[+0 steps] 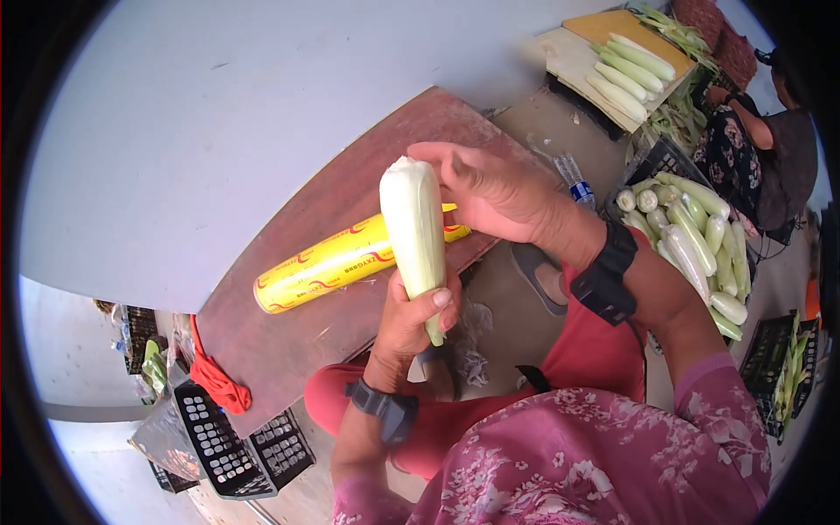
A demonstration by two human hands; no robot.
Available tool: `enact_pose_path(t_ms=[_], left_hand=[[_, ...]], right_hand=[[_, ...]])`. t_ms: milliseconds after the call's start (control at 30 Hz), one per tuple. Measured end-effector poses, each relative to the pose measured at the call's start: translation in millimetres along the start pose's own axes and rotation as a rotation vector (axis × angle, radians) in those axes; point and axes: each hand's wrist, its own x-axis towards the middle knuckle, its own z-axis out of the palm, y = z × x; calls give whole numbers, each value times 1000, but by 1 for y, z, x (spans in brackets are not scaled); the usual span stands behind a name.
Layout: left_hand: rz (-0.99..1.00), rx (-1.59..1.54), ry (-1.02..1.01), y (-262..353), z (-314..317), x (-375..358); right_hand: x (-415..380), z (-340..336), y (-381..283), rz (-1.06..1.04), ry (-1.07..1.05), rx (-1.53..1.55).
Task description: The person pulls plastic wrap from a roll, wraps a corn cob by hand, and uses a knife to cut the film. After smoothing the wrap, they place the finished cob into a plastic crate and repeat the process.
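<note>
A husked ear of corn [414, 229], pale green and white, stands nearly upright in front of me with its broad cut end up. My left hand [411, 317] is wrapped round its narrow lower end. Beside its top is my right hand [490, 192], fingers bent loosely and apart; whether the fingertips behind the corn touch it is hidden. Behind the corn a yellow roll [319, 267] with red print lies on the reddish-brown table [306, 206].
A red cloth [219, 376] hangs at the table's left edge above black crates [214, 437]. At the right are a crate of corn ears [700, 236], a board [573, 61] with several ears, a plastic bottle [573, 179] and another person [757, 149].
</note>
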Motion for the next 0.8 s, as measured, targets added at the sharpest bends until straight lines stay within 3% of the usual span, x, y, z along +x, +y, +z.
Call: enact_pose_path(t_ms=[67,267,367,467,633,800], left_hand=[[-28,-29,-41,-1,0,-2],[-106,-81,-161,-4,-1,-4],[-128,-99,-173,-4,-1,-4],[-139,-111,-158,-5,0,-4],[-172,-97,-181,-4,-5,-4],[-133,227,-127,-8,-9,2]], right_hand=[[1,1,8,-72,10,-106],[6,-1,5,12,-100,217],[4,1,3,-21,-119,232],[0,6,-1,-54,-92,23],[-6,15,-10,-46,-110,-32],[-9,14,-14,-65,-317,-159]])
